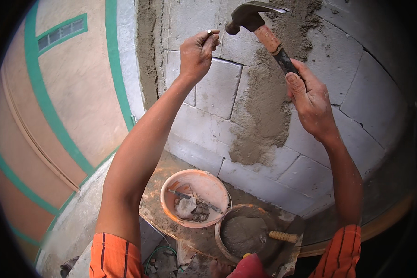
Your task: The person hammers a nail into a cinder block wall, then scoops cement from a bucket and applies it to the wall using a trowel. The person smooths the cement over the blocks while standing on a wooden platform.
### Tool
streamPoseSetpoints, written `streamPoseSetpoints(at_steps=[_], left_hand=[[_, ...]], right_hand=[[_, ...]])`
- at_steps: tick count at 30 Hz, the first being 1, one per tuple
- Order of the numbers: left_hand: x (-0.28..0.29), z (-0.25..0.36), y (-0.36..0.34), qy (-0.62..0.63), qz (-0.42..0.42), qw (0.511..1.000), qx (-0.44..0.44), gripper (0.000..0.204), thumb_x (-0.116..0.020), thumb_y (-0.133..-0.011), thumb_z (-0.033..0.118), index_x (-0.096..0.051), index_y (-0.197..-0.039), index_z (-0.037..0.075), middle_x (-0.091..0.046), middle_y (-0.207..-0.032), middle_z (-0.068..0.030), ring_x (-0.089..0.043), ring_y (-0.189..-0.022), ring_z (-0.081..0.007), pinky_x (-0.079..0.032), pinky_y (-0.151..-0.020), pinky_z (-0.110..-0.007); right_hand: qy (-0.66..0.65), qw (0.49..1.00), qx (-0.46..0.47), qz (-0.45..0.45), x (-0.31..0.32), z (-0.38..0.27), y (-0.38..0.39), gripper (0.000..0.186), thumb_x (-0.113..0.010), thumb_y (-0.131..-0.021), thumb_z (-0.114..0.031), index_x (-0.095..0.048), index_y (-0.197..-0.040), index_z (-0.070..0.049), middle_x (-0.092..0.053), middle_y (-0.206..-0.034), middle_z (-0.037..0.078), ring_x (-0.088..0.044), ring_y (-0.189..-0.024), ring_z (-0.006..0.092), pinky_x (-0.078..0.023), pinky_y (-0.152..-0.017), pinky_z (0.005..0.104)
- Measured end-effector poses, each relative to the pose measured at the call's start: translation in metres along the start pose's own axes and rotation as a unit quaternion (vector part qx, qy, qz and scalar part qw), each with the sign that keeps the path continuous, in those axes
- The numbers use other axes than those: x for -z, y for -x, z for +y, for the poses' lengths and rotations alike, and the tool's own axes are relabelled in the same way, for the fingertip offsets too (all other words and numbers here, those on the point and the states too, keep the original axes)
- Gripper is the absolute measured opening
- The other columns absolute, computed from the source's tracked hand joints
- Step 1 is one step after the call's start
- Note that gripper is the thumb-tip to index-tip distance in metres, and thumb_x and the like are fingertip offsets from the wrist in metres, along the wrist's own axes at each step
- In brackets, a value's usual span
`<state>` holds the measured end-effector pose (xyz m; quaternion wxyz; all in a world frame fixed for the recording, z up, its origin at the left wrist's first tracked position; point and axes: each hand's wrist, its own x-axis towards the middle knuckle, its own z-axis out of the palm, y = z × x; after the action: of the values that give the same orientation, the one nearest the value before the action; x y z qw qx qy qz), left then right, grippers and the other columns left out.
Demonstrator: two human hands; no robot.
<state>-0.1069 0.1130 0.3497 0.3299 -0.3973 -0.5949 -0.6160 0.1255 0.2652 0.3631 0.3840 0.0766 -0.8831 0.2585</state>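
Pinching a small metal pin (209, 32) between thumb and fingers, my left hand (196, 55) is raised to the upper left of a broad patch of grey mortar (264, 116), the landmark here, which runs down a block wall (217, 88). Only the pin's bright round end shows clearly; I cannot tell whether the pin touches the wall. My right hand (309, 95), at the patch's right edge, is wrapped around the dark grip of a claw hammer (269, 41), thumb along the handle. The hammer slants up across the patch's upper part, its striking face toward the pin but apart from it, its claw pointing right. Both forearms rise from orange sleeves (116, 255) with dark stripes, below the patch on either side.

Well to the left of the patch, a narrow mortar strip (148, 55) runs down the wall's edge. Below and left of the patch stands a pale orange bucket (221, 190) with debris inside. Just beside it, below the patch, a round tub (221, 243) holds wet mortar, with a ribbed tan handle (284, 236) at its right side. Farthest left of the patch is a peach building wall (78, 69) with green bands.
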Motion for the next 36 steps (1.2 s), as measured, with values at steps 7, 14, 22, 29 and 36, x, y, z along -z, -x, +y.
streamPoseSetpoints(at_steps=[7,14,22,29,36], left_hand=[[-0.023,-0.013,-0.009,0.016,0.052,0.998,-0.038,0.02,-0.061,-0.094,0.016,-0.069,-0.103,0.001,-0.067,-0.074,-0.0078,-0.06,-0.066,-0.0102,-0.048,-0.062,-0.027],[-0.02,-0.005,-0.016,-0.029,0.02,0.998,-0.054,0.024,-0.057,-0.096,0.019,-0.068,-0.107,0.002,-0.07,-0.083,-0.0094,-0.066,-0.076,-0.0136,-0.05,-0.071,-0.027],[-0.018,-0.008,-0.01,-0.004,0.021,1.0,-0.007,0.024,-0.057,-0.096,0.019,-0.068,-0.108,0.002,-0.07,-0.085,-0.0088,-0.067,-0.078,-0.0132,-0.051,-0.072,-0.026],[-0.024,-0.017,-0.007,0.015,0.068,0.996,-0.064,0.018,-0.06,-0.094,0.015,-0.069,-0.1,0.002,-0.068,-0.073,-0.0085,-0.062,-0.067,-0.0112,-0.049,-0.063,-0.026],[-0.021,-0.017,-0.006,-0.059,-0.001,0.998,-0.008,0.025,-0.058,-0.095,0.022,-0.068,-0.11,0.004,-0.072,-0.087,-0.0095,-0.069,-0.083,-0.0139,-0.052,-0.075,-0.027]], right_hand=[[0.126,0.989,0.077,0.012,-0.003,0.013,-0.027,0.037,-0.046,-0.101,-0.028,-0.054,-0.126,-0.003,-0.052,-0.058,0.007,-0.052,-0.051,0.0152,-0.04,-0.051,0.0333],[0.172,0.968,0.171,0.065,0.001,-0.004,-0.05,0.036,-0.046,-0.1,-0.027,-0.052,-0.131,-0.008,-0.06,-0.064,0.012,-0.06,-0.055,0.0225,-0.047,-0.056,0.0372],[0.163,0.964,0.194,0.083,0.004,-0.003,-0.056,0.041,-0.047,-0.101,-0.033,-0.052,-0.135,-0.011,-0.054,-0.068,0.0,-0.052,-0.06,0.0077,-0.044,-0.052,0.0262],[0.177,0.951,0.237,0.092,0.0,-0.006,-0.055,0.04,-0.047,-0.101,-0.033,-0.052,-0.135,-0.013,-0.054,-0.066,0.001,-0.052,-0.059,0.0075,-0.044,-0.051,0.0278],[0.314,0.947,0.067,-0.024,-0.012,-0.004,-0.057,0.037,-0.048,-0.099,-0.031,-0.054,-0.132,-0.013,-0.064,-0.069,0.012,-0.064,-0.061,0.0246,-0.051,-0.063,0.0399]])
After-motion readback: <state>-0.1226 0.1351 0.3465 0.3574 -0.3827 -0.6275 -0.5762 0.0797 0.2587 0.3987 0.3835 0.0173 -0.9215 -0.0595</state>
